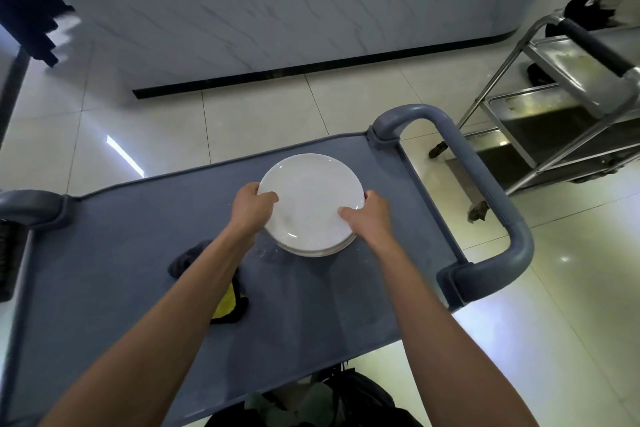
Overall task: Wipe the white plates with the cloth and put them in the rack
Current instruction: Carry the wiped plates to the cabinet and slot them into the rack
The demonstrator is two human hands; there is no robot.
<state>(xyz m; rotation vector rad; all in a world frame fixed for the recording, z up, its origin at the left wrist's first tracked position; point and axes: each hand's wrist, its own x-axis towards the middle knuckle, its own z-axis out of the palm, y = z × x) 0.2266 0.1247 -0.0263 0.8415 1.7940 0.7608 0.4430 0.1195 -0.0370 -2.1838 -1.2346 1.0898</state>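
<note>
Head view: a stack of white plates [311,204] sat on the grey cart top [121,253].
Left grip [251,210]: grasped the top plate's left rim, thumb over the edge.
Right grip [369,217]: grasped its right rim.
Cloth [221,295]: dark and yellow, lay under the left forearm, near the plates.
Steel trolley [554,107]: stood at right.

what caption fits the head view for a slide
Both hands, left hand and right hand, grip the top white plate of a stack on a grey cart.
</note>
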